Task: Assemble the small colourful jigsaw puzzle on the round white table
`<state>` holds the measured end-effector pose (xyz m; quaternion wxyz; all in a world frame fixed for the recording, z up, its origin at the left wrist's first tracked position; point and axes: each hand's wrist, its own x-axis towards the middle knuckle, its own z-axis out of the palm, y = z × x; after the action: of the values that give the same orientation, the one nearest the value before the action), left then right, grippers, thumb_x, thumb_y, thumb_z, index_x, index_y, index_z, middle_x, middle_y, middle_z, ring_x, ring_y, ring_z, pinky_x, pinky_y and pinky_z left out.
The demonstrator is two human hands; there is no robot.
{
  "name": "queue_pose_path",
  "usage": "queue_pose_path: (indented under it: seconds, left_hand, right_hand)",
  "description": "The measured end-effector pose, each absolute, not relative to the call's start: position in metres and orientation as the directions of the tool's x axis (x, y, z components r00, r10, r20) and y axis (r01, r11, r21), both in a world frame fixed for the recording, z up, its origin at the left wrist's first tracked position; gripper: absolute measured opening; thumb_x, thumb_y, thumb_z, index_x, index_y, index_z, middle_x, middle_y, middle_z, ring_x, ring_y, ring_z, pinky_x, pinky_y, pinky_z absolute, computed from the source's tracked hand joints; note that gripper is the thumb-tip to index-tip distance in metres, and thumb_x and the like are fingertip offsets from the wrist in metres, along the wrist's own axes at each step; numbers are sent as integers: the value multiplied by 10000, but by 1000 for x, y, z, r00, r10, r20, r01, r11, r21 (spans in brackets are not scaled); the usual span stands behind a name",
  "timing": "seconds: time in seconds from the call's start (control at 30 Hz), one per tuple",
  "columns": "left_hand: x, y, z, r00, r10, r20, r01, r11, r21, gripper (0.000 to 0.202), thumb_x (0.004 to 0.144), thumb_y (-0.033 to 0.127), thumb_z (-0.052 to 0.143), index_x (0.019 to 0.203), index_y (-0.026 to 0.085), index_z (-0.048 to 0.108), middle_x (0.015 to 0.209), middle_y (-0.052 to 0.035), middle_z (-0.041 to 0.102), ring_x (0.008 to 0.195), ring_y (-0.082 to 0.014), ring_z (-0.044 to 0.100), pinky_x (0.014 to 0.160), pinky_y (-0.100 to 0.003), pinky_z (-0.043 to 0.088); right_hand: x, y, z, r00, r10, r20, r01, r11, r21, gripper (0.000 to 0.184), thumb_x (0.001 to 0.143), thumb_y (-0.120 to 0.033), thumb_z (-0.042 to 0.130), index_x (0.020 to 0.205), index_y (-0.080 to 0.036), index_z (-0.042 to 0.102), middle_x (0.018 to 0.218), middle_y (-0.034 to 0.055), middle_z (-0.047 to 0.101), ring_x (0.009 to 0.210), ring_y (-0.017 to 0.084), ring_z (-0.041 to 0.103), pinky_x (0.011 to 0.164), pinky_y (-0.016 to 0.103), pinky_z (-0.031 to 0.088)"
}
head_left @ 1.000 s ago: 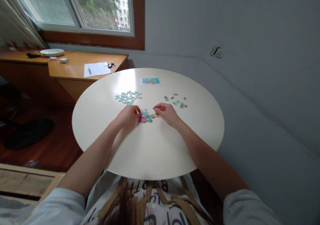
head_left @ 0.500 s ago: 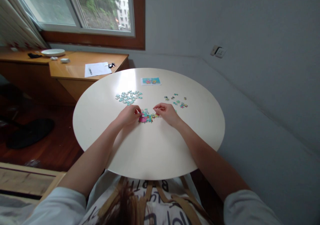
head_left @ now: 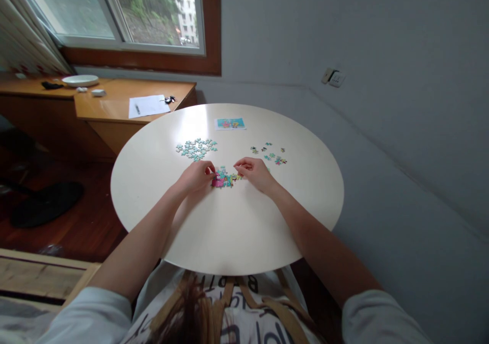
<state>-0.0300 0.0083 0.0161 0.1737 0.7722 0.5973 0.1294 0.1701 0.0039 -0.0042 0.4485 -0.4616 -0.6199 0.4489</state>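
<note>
A person is at a rounded white surface (head_left: 229, 232), with a partly joined jigsaw puzzle (head_left: 221, 181) in pink, teal and yellow lying near its middle, between the hands. The left hand (head_left: 196, 175) curls at the puzzle's left edge; from here I cannot tell whether its fingertips grip anything. The right hand (head_left: 256, 173) is at the right end, thumb and fingers bent close together; whether they pinch a piece, I cannot tell. Beyond the left hand spread teal jigsaw pieces (head_left: 196, 156); beyond the right, a few mixed-colour pieces (head_left: 271, 156). Farther back, a colourful picture sheet (head_left: 229, 124) lies flat.
</note>
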Motion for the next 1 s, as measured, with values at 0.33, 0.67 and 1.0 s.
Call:
queue_pose_path:
  seconds: [0.33,0.67,1.0]
  left_hand:
    - [-30,7,17,261,965,-2,874,-235,424,184,763,279,548,856,183,673,815,-46,693,697,-163,595,591,-242,412]
    - [-30,8,16,254,967,-3,875,-228,427,186,763,289,558,860,183,677,809,-47,693,693,-167,596,591,-244,414]
    - [-29,7,17,243,970,-12,876,-214,432,170,768,282,563,856,184,671,818,-48,685,703,-170,590,596,-248,408]
  right_hand:
    - [172,8,-8,-173,973,155,190,188,-964,191,659,-331,633,736,-156,632,560,-3,596,552,113,556,524,229,410]
    - [172,7,-8,-173,972,157,203,191,-960,186,654,-327,634,724,-155,629,560,-5,590,543,108,539,514,227,405]
    - [172,7,-9,-183,968,169,234,210,-949,173,673,-313,615,740,-155,631,564,-4,587,532,106,518,515,234,378]
